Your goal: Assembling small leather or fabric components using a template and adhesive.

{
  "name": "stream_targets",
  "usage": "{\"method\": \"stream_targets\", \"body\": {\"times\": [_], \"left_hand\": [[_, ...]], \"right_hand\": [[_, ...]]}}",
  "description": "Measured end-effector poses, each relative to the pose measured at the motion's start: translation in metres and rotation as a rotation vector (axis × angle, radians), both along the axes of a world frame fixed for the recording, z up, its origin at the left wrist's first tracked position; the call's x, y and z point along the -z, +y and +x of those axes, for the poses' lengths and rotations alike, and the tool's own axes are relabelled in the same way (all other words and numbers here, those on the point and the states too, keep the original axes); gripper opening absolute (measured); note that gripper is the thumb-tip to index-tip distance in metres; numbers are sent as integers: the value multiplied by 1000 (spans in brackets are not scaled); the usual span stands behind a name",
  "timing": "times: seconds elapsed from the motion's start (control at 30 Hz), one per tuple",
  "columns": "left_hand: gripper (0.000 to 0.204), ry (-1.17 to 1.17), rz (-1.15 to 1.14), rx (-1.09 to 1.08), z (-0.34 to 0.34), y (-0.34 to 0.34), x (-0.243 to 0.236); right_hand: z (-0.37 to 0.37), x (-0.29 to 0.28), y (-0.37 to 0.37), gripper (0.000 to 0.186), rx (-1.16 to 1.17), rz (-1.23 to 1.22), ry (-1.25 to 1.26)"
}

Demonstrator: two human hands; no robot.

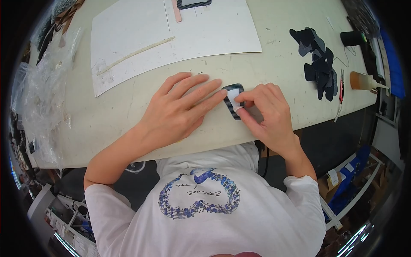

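Note:
A small dark ribbed patch (230,108) with rounded corners lies on the pale table (184,147) near its front edge. On its middle sits a white piece (233,94), thin like paper or cloth. My right hand (270,112) pinches the lower edge of this white piece between thumb and forefinger and covers the patch's right side. My left hand (182,109) rests palm down with its fingers stretched out, and the index fingertip touches the patch's upper left edge.
Beyond my hands lies a white board (128,32) with a cream strip (137,55), a pink strip (177,12) and another dark-edged patch (195,6). Dark fabric pieces (321,64), a black spool (352,38), a red-handled tool (341,90) and an amber bottle (361,80) stand right; clear plastic (47,98) left.

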State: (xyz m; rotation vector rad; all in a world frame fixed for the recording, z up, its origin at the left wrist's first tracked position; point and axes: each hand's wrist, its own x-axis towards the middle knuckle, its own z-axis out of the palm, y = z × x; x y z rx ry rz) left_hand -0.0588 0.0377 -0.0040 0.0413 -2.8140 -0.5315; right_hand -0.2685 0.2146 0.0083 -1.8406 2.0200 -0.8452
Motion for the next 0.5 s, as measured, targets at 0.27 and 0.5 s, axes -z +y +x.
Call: {"method": "stream_targets", "body": {"times": [0.27,0.5], "left_hand": [[68,-2,132,-14,-3,-12,0],[54,-6,36,-8,-7,10,-2]], "right_hand": [[-6,1,-9,17,219,-25,-345],[-4,-3,-35,25,-17,54,-173]]}}
